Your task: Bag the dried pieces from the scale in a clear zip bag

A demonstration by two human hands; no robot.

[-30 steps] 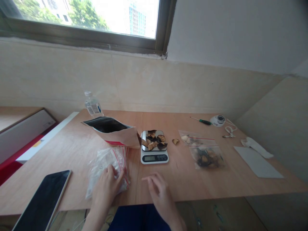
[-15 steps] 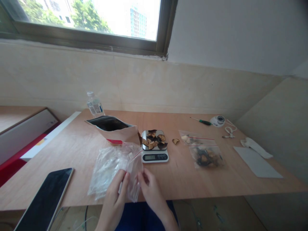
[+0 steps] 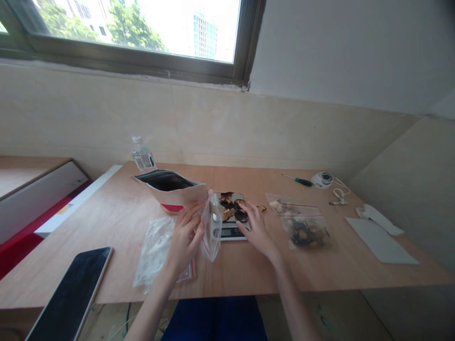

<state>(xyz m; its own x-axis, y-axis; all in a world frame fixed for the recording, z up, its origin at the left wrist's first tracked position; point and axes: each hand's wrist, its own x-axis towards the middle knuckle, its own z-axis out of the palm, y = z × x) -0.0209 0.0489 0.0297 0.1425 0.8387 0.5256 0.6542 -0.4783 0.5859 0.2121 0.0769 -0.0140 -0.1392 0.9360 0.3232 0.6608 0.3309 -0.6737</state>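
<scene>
At the left of the scale [image 3: 236, 232], a clear bag [image 3: 213, 239] is pinched in the left hand [image 3: 186, 232]; the right hand [image 3: 256, 228] is held half open at the dried slices [image 3: 230, 204] on top, contact unclear

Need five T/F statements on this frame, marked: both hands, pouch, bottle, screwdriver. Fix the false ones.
1. The left hand holds a clear bag. True.

2. The screwdriver lies beside the white camera. True.

3. The right hand grips the screwdriver. False: its fingertips are at the dried slices on the scale; whether they touch is hard to tell.

4. The pouch is closed at the top. False: its mouth gapes open.

5. The bottle stands behind the pouch, on the wall side. True.
</scene>
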